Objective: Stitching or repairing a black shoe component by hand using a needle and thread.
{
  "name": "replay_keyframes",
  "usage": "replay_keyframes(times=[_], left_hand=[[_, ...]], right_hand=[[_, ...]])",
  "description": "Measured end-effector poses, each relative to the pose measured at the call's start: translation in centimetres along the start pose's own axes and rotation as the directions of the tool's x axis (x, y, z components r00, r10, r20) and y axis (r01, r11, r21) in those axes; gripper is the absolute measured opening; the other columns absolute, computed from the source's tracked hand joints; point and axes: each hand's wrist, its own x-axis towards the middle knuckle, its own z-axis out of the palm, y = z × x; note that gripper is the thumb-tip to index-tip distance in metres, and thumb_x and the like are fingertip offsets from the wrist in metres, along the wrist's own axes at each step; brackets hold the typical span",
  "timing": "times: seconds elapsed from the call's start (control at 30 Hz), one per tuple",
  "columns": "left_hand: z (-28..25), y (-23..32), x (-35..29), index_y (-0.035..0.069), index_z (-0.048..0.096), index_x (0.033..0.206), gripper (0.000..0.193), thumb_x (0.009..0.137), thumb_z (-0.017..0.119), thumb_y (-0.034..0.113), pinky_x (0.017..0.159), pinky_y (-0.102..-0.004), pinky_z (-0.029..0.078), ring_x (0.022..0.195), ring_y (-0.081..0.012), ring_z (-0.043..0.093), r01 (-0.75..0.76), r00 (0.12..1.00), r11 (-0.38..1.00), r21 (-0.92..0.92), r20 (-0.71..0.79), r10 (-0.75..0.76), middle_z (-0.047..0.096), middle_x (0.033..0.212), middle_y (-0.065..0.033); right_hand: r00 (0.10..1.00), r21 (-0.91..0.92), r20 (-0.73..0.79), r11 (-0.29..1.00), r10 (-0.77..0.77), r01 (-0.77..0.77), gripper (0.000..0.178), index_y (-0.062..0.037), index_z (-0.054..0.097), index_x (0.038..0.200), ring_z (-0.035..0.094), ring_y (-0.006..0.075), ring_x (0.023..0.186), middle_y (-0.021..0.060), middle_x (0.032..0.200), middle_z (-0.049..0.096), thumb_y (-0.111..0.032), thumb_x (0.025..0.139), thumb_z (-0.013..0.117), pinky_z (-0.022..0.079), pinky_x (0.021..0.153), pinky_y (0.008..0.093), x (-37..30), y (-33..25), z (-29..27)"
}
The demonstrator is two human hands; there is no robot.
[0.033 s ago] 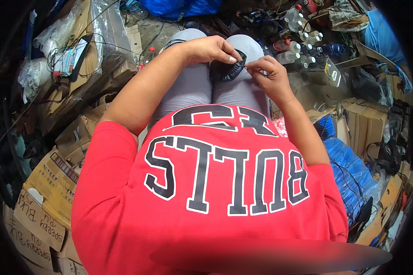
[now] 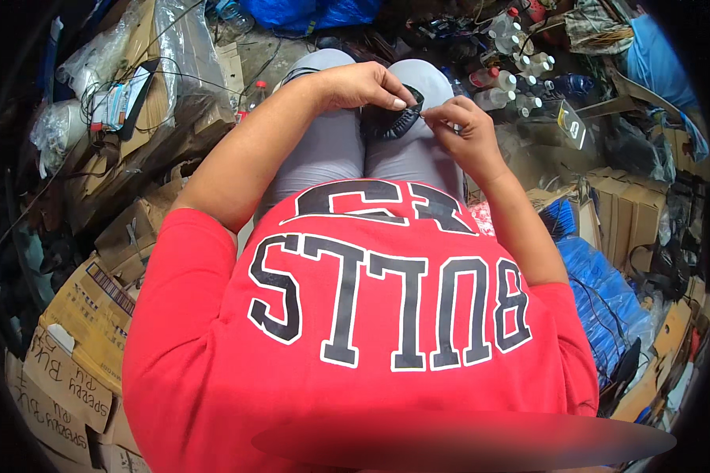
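Note:
A dark black piece with a ribbed edge (image 2: 400, 124) rests over my thighs between the two hands. Its exact kind is not clear. My left hand (image 2: 361, 85) is curled at its upper left side, thumb pressing against it, so part of the piece is hidden. From the right, my right hand (image 2: 461, 126) reaches in with thumb and forefinger pinched at the piece's right edge. What lies between those fingertips is too small to make out. Underneath are my legs in grey trousers (image 2: 323, 154).
Several plastic bottles (image 2: 497, 98) lie beyond my right knee. Clear plastic sheeting and cardboard (image 2: 146, 87) are heaped at the left. Cardboard boxes (image 2: 623, 209) and a blue plastic bag (image 2: 599, 296) stand close on my right. A bright blue bag (image 2: 312, 14) sits ahead.

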Motion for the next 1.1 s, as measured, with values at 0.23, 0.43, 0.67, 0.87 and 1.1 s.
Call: replay_keyframes(times=[0.23, 0.43, 0.67, 0.87, 1.1], left_hand=[[0.2, 0.0, 0.4, 0.001, 0.063, 0.110, 0.031, 0.081, 0.063, 0.012, 0.091, -0.0248, 0.039, 0.096, -0.0113, 0.056, 0.007, 0.999, 0.985, 0.173, 0.039, -0.014, 0.065, 0.101, -0.0058], [0.7, 0.8, 0.5, 0.001, 0.063, 0.108, 0.029, 0.079, 0.062, 0.003, 0.086, -0.0254, 0.043, 0.091, -0.0114, 0.058, -0.060, 0.995, 0.957, 0.285, 0.093, 0.035, 0.066, 0.096, -0.0048], [0.7, 0.3, 1.6, 0.003, 0.066, 0.100, 0.025, 0.075, 0.066, 0.002, 0.080, -0.0257, 0.046, 0.082, -0.0122, 0.060, -0.088, 0.995, 0.924, 0.373, -0.008, 0.098, 0.067, 0.090, -0.0043], [0.6, 0.0, 1.1, 0.004, 0.068, 0.089, 0.018, 0.072, 0.070, 0.005, 0.077, -0.0272, 0.047, 0.081, -0.0142, 0.060, -0.151, 0.982, 0.875, 0.459, -0.035, 0.188, 0.066, 0.086, -0.0063], [1.0, -1.1, 1.3, 0.005, 0.068, 0.090, 0.022, 0.070, 0.073, 0.012, 0.074, -0.0302, 0.048, 0.081, -0.0200, 0.063, -0.169, 0.950, 0.817, 0.551, -0.130, 0.285, 0.067, 0.085, -0.0089]], right_hand=[[0.980, -0.488, 0.185, 0.858, -0.075, 0.158, 0.018, -0.0108, 0.068, 0.085, 0.059, 0.0299, 0.079, 0.0109, 0.082, 0.059, -0.002, 0.073, 0.058, 0.046, 0.070, 0.0388, 0.7, -3.9, -1.3], [0.903, -0.581, 0.429, 0.756, -0.030, 0.301, 0.024, -0.0129, 0.070, 0.088, 0.059, 0.0301, 0.082, 0.0135, 0.083, 0.058, 0.000, 0.072, 0.057, 0.045, 0.072, 0.0392, 3.1, -4.0, -2.2], [0.862, -0.327, 0.494, 0.943, 0.113, 0.063, 0.014, -0.0053, 0.069, 0.086, 0.060, 0.0198, 0.073, 0.0087, 0.076, 0.060, -0.002, 0.074, 0.064, 0.048, 0.067, 0.0301, 3.4, -1.6, -1.7], [0.851, -0.154, 0.411, 0.945, 0.326, -0.288, 0.013, 0.0021, 0.067, 0.088, 0.061, 0.0099, 0.073, 0.0074, 0.080, 0.065, -0.001, 0.075, 0.067, 0.048, 0.066, 0.0248, 2.9, -2.1, -2.0], [0.857, -0.029, 0.374, 0.929, 0.353, -0.370, 0.013, -0.0007, 0.067, 0.087, 0.054, 0.0061, 0.064, 0.0006, 0.072, 0.063, -0.010, 0.077, 0.068, 0.045, 0.059, 0.0219, 2.2, -0.6, -0.4]])
